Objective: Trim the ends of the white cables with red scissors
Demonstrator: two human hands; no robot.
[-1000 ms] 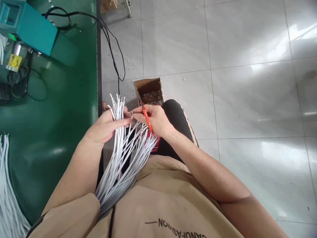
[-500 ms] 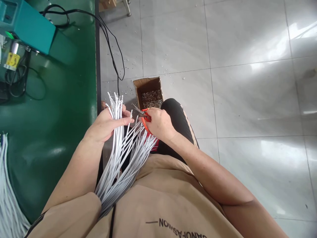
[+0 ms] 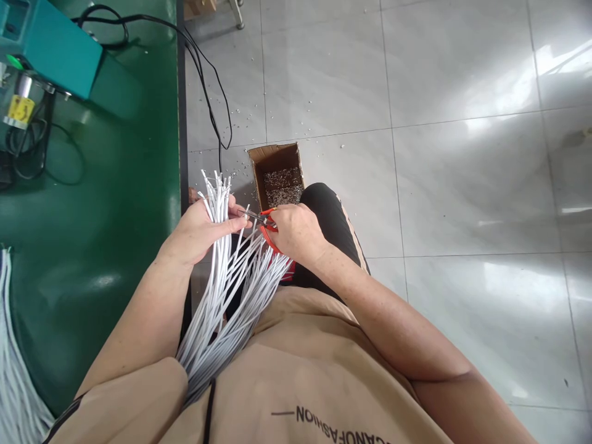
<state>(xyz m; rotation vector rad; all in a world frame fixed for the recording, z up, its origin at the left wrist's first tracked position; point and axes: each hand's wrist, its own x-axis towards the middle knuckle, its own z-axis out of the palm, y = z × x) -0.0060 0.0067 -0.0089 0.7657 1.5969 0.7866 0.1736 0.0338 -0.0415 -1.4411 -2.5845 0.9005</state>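
My fingers (image 3: pixel 231 223) on the left hand (image 3: pixel 197 233) are curled tight round a thick bundle of white wires (image 3: pixel 222 290), thumb laid across the front, with one wire end singled out toward the right. My right hand (image 3: pixel 296 233) has its fingers closed through the orange handles of a small pair of scissors (image 3: pixel 261 219), the blades pointing left and meeting that single wire tip just beside my left thumb. The bundle runs down from my left hand across my lap, its cut ends fanning above my knuckles.

To do this snip well, I judge I should hold the chosen wire clear of its neighbours, so the blades catch only the one end. The cut ought to sit over the cardboard box (image 3: pixel 277 166) on the floor, just beyond my knee, where metal scraps already lie; some bits are scattered on the tiles around it, so aiming matters. I would keep the blades square to the wire and my left thumb back from the edge.

The green counter (image 3: pixel 92 234) to my left carries a teal machine (image 3: pixel 50 46) and more white wires (image 3: pixel 12 370) at its near edge.
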